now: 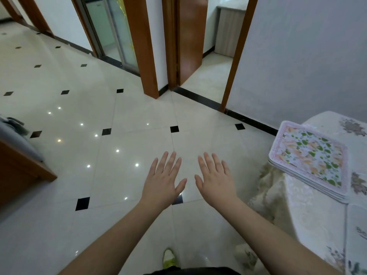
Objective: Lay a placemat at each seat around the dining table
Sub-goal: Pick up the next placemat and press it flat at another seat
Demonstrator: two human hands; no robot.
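Glossy cream floor (123,120) tiles with small black diamond insets run to wooden door frames (145,46). At right, a stack of floral, round-cornered placemats (309,157) overhangs the cloth-covered bench (321,215). Left hand (162,181) and right hand (216,181) hover flat, fingers released.

Open tiled floor (127,120) lay ahead and to the left, with nothing standing between the outstretched arms and the doorways. To the right, the draped dining table (309,221) blocked the way, its near corner bearing a stack of placemats (309,157) (overhanging the edge slightly), while a wooden bench (17,167) closed the far left.
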